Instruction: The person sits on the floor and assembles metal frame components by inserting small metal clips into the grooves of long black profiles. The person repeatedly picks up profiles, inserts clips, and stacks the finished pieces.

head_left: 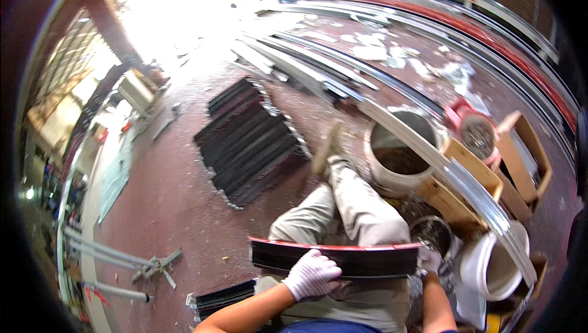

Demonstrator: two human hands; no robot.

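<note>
A red container (454, 117) and an open cardboard box (513, 157) stand ahead and right of the fingers (329, 270). Plastic scraps (456, 76) litter the floor (177, 192) farther out; grey tubes (110, 254) show to the fingers' left.

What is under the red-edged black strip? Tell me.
Beige trousers show past both long edges of the black strip, so they probably run under it. Anything directly beneath is covered.

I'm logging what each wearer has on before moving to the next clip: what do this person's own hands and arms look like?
The left hand and right hand both wear whitish, knit-looking gloves; the left one ends around the wrist. Both forearms are uncovered where they show. Motion blur hides any finer markings.
</note>
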